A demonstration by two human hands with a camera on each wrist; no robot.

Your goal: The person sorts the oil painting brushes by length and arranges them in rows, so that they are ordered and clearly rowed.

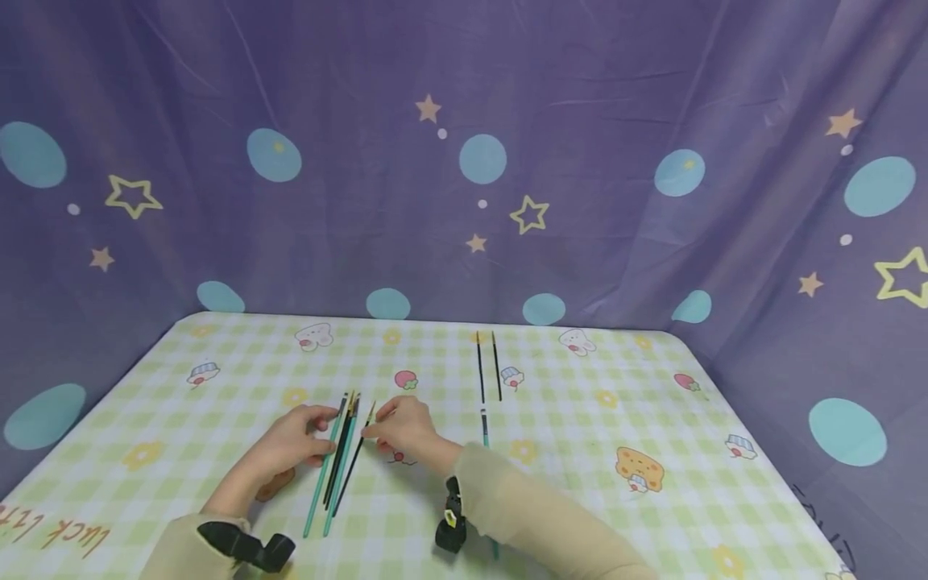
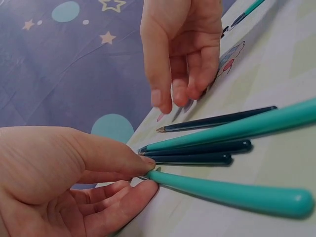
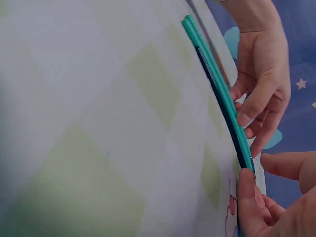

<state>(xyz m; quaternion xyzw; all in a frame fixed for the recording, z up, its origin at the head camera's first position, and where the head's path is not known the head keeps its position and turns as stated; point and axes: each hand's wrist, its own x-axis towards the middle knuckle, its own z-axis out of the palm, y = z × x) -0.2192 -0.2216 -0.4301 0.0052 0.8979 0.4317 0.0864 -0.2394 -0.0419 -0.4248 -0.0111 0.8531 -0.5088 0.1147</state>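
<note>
My left hand (image 1: 290, 441) pinches the leftmost teal paintbrush (image 2: 232, 192) near its ferrule between thumb and finger. Beside it lies a small bunch of teal and dark-handled paintbrushes, including another teal paintbrush (image 1: 337, 491). At the right of the bunch, a thin dark paintbrush (image 1: 351, 471) lies at a slant. My right hand (image 1: 406, 424) reaches over from the right, its fingertips close by that dark brush's bristle end. In the left wrist view the right hand (image 2: 185, 54) has its thumb and fingers apart, pointing down.
Farther back on the table, two dark paintbrushes (image 1: 481, 370) lie side by side. A teal paintbrush (image 1: 484, 427) lies nearer, partly hidden beneath the right forearm. A checked cloth (image 1: 580, 515) covers the table, and a purple curtain (image 1: 362, 201) hangs behind its far edge.
</note>
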